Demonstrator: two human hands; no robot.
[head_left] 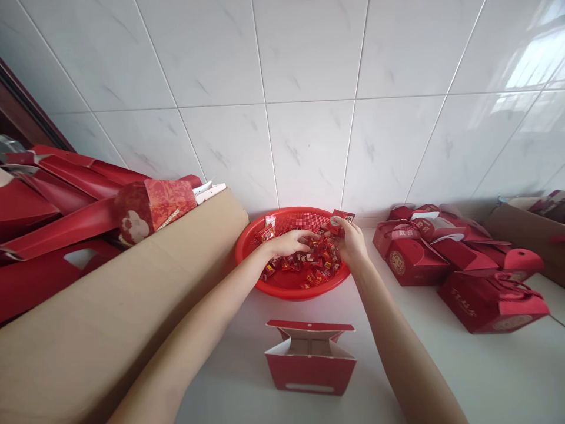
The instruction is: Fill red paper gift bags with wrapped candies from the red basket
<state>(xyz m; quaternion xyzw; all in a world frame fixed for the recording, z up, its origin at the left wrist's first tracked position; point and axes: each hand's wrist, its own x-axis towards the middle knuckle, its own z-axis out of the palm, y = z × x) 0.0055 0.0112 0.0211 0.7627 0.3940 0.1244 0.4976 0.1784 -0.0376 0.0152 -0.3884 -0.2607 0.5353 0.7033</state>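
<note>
The counter (241,359) carries a cardboard box (176,265) holding red cartons (75,176), a perforated basket (295,292) of wrapped candies (326,256), and an open gift box (313,374). The right hand (352,242) pinches a red packet (339,214); the left hand (286,243) reaches among the candies, its grip indeterminable. Light fingertip pressure should protect wrappers.

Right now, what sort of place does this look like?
Probably a household or small-shop counter used for packing sweets: a red basket of wrapped candies, an open box in front of it, and filled-out red boxes at the right, against a tiled wall.
</note>
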